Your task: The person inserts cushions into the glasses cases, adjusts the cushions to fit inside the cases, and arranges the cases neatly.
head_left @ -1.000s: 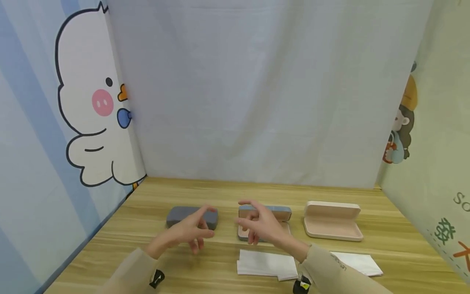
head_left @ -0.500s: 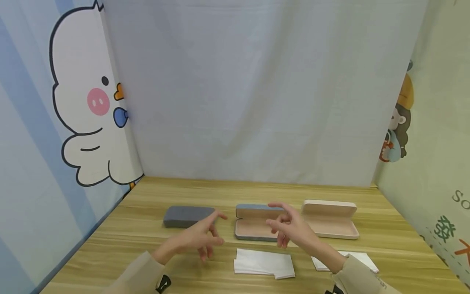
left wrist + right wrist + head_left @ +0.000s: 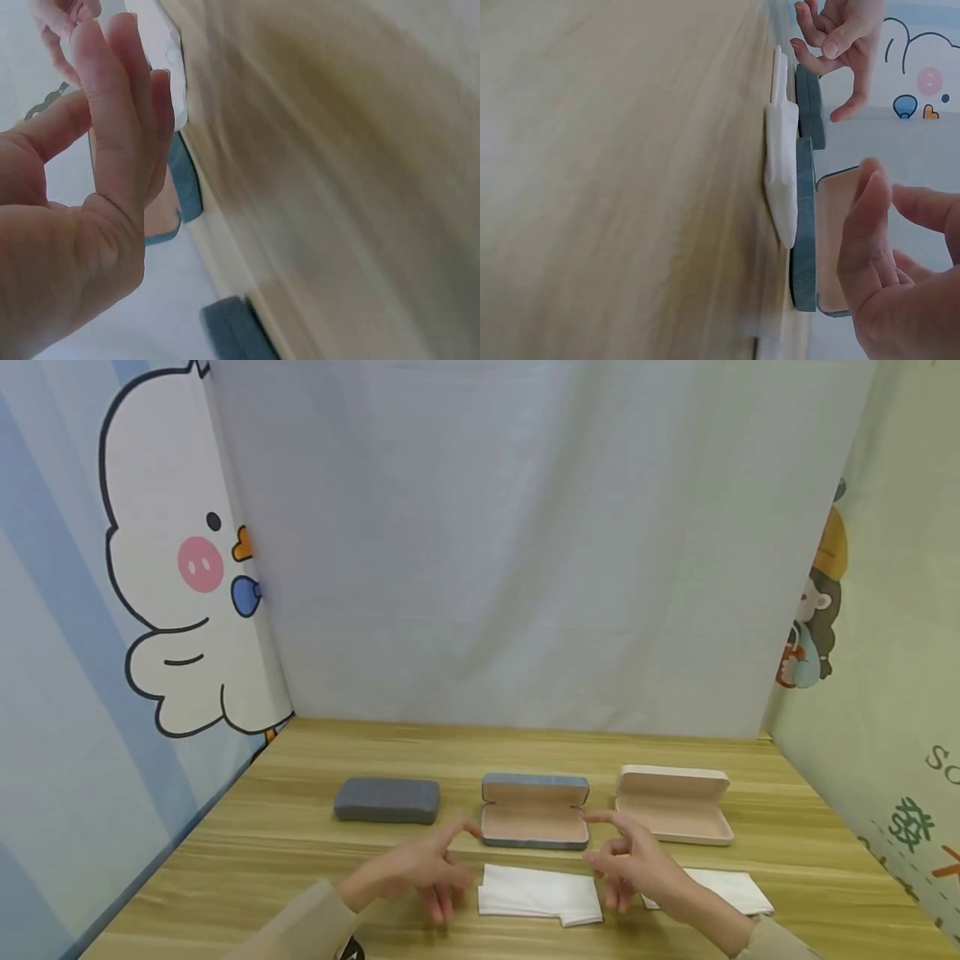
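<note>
My left hand (image 3: 429, 870) hovers at the left end of a folded white cloth (image 3: 538, 895), fingers relaxed and holding nothing. At the cloth's right end hangs my right hand (image 3: 637, 864), also holding nothing, its index finger extended. Just behind the cloth lies a blue-grey glasses case (image 3: 534, 823), lid up, pink lining showing. In the right wrist view the white cloth (image 3: 781, 157) lies flat on the table in front of the open case (image 3: 804, 225). The left wrist view shows the fingers of my left hand (image 3: 112, 127) loosely together.
A closed dark grey glasses case (image 3: 386, 800) sits at the left. To the right stands an open cream glasses case (image 3: 672, 806), with a second white cloth (image 3: 729, 890) in front, partly behind my right arm. A pale curtain (image 3: 510, 543) hangs behind the wooden table (image 3: 247, 860).
Both hands have come down and nearer to the cloth. The right hand has moved rightward from over the blue-grey case, the left rightward from the closed case. The cases and cloths stay in place.
</note>
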The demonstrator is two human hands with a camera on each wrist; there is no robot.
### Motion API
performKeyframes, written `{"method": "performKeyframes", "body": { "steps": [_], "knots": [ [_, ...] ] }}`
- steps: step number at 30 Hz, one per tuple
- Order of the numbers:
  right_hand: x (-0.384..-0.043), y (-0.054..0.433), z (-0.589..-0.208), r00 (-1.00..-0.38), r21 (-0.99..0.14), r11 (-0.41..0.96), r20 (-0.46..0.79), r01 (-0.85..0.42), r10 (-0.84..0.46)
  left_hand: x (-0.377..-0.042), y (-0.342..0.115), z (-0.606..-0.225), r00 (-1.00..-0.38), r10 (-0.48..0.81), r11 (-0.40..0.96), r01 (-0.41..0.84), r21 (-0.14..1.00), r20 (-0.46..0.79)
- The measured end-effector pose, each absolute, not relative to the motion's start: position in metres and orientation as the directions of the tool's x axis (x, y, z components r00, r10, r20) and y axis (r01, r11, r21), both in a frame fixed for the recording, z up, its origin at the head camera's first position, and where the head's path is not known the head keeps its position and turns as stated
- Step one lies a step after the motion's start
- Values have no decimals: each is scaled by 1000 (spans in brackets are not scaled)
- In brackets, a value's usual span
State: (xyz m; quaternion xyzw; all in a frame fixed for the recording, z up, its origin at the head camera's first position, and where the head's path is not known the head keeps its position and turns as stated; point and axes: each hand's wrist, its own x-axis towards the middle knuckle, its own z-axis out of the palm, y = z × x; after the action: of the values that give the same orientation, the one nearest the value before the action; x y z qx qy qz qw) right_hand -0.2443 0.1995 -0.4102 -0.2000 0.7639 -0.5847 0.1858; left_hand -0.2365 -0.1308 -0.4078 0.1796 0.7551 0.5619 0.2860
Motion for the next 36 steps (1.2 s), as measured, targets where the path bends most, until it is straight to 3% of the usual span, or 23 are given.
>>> {"method": "performKeyframes", "body": {
  "steps": [6, 15, 36],
  "knots": [
    [-236, 211, -424, -821, -965, 263, -155, 7, -549, -233, -122, -417, -757, 582, 276, -161, 948, -298],
    [-230, 210, -434, -819, -947, 317, -223, 52, -529, -233, -114, -426, -754, 539, 213, -310, 927, -376],
    [-233, 199, -434, -845, -920, 392, -217, 10, -488, -230, -93, -433, -832, 447, 251, -237, 938, -330]
  ]
}}
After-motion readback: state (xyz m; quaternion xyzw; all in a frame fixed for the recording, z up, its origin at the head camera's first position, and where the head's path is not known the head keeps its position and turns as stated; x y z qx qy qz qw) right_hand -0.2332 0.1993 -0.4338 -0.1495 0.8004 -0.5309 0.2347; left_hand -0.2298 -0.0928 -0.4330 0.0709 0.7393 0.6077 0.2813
